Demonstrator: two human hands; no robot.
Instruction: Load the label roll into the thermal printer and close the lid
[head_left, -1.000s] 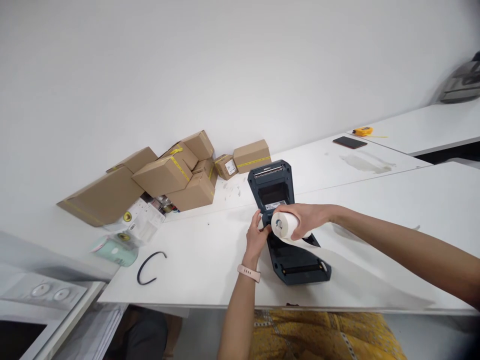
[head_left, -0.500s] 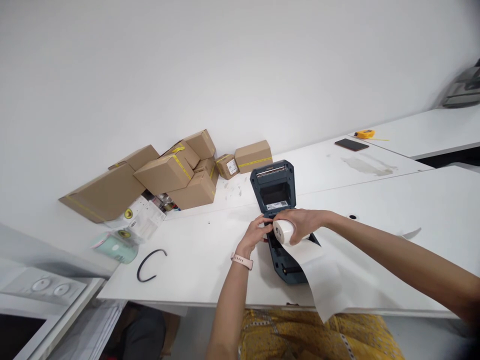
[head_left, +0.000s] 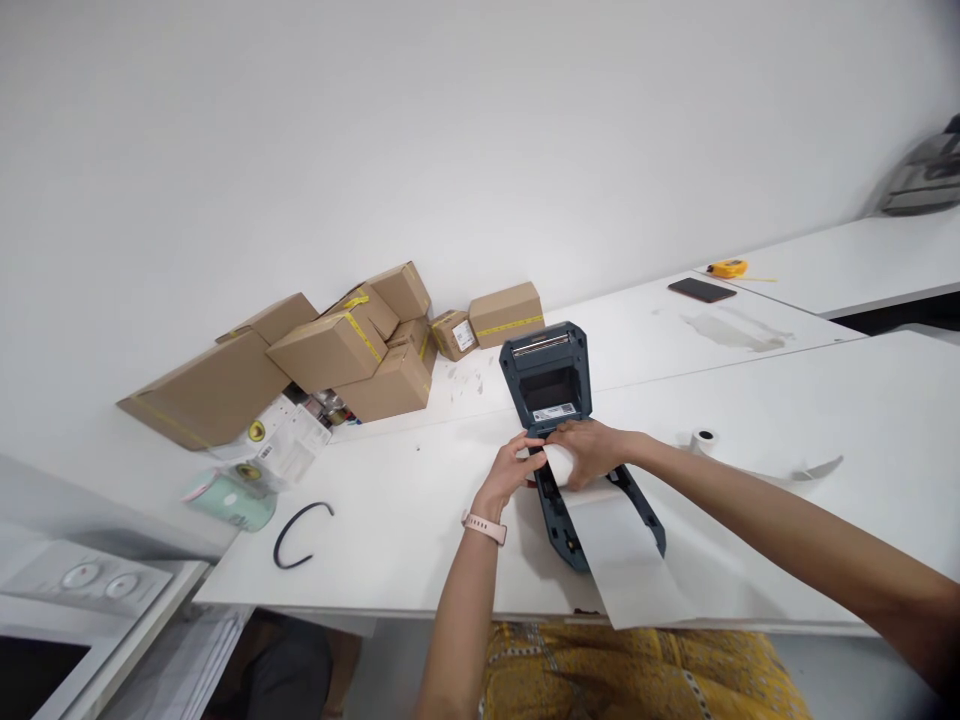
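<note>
At the lower centre, your paper strip [head_left: 622,560] runs over the front of the open printer [head_left: 553,520] to the near edge of the table [head_left: 375,540]. Just behind, your right hand [head_left: 589,450] wraps over the paper roll [head_left: 557,466], which sits in the printer's middle. Your left hand [head_left: 510,475] touches the printer's left side, fingertips by the roll's end; whether they grip, you cannot tell. You seem to be seating the roll; the next move calls for keeping it level while pressing it home. Beyond stands the raised lid [head_left: 549,375], then a cardboard box [head_left: 506,315].
</note>
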